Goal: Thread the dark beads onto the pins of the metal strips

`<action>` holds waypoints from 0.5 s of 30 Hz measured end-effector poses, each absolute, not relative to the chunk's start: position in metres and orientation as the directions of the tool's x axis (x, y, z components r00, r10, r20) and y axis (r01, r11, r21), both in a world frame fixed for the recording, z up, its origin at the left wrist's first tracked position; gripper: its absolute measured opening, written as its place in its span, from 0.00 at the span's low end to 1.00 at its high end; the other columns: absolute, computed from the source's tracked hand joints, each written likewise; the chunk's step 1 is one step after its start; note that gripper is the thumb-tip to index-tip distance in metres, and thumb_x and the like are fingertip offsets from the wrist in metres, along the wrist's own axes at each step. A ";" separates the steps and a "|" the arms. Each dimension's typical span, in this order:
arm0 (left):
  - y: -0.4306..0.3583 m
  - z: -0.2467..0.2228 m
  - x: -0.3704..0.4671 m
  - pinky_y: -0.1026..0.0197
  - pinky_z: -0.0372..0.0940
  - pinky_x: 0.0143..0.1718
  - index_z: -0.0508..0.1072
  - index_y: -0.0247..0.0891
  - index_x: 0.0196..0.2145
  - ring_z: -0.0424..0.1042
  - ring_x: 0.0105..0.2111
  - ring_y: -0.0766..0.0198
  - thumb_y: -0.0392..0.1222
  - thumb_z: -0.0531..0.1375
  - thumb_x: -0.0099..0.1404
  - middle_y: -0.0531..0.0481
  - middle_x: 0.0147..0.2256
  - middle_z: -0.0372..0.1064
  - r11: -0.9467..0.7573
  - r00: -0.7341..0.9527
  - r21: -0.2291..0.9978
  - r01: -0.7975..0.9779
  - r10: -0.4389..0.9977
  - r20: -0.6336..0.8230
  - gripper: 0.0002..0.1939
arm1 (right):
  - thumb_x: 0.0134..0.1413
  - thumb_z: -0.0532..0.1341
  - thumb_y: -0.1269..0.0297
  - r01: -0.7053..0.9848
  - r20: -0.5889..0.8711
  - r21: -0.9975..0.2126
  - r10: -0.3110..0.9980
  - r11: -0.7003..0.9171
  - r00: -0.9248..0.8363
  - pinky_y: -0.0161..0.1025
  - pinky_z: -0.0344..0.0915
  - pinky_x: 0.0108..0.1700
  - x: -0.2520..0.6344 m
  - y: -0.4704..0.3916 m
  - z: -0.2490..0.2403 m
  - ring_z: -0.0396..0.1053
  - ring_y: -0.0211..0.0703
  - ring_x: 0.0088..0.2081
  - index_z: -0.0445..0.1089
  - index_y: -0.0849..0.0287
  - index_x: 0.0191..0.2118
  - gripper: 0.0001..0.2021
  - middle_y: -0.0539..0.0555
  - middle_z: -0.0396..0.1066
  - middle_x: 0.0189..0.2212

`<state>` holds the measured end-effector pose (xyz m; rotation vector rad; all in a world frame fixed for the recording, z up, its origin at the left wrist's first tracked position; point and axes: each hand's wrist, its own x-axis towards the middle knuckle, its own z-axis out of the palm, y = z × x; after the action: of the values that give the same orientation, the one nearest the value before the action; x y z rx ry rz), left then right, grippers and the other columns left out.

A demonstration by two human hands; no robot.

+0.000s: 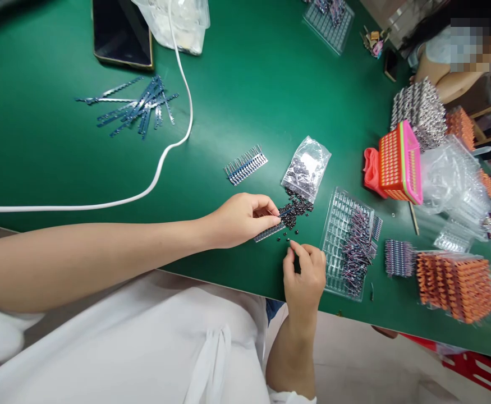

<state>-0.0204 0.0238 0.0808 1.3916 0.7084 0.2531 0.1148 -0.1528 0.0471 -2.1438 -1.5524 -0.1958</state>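
Green table (pixel 249 84), seen from above. Left hand (pixel 241 219) lies on the table, fingers pinched together on a comb-like strip of pins (pixel 269 232), held flat with its free end against the heap of small dark beads (pixel 296 209), so loose beads sit right at the pin tips. Right hand (pixel 304 275) rests at the near table edge, thumb and forefinger closed at the tips; too small to tell if a bead sits between them. A few stray beads lie just beside those fingertips. Clear bag (pixel 307 167) lies open-mouthed toward the heap, just far of it. Clear tray (pixel 346 241), right of the hands, holds a pile of finished-looking pieces, within easy reach. Spare strip (pixel 246 165) waits far-left of the hands; blue scraps (pixel 138 105) well apart. White cable (pixel 173 140) crosses the table. Pink basket (pixel 399 163) at right.
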 end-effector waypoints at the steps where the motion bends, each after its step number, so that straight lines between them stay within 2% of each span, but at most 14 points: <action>1: 0.024 0.081 -0.020 0.63 0.63 0.32 0.74 0.35 0.33 0.69 0.30 0.64 0.44 0.60 0.63 0.51 0.29 0.72 0.191 0.772 0.952 0.240 0.558 -0.306 0.09 | 0.59 0.60 0.73 0.926 0.391 -0.302 0.856 -0.228 0.338 0.42 0.67 0.43 0.113 -0.152 0.048 0.67 0.42 0.39 0.73 0.57 0.46 0.10 0.55 0.70 0.36; 6: 0.024 0.082 -0.021 0.63 0.64 0.33 0.74 0.35 0.33 0.70 0.31 0.64 0.45 0.61 0.62 0.51 0.29 0.72 0.191 0.770 0.954 0.230 0.564 -0.298 0.09 | 0.60 0.61 0.71 0.937 0.373 -0.292 0.880 -0.190 0.294 0.41 0.67 0.41 0.104 -0.145 0.048 0.68 0.42 0.38 0.72 0.58 0.44 0.08 0.55 0.71 0.35; 15: 0.023 0.083 -0.021 0.63 0.65 0.33 0.73 0.36 0.33 0.70 0.30 0.63 0.44 0.60 0.63 0.51 0.29 0.72 0.193 0.774 0.956 0.220 0.562 -0.292 0.08 | 0.63 0.57 0.70 0.971 0.306 -0.127 0.923 -0.204 0.234 0.40 0.65 0.39 0.099 -0.135 0.055 0.68 0.43 0.37 0.73 0.60 0.42 0.07 0.56 0.73 0.33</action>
<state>-0.0208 0.0232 0.0832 1.3860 0.6976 0.2693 0.0989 -0.1348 0.0546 -2.2206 -1.7656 -0.2339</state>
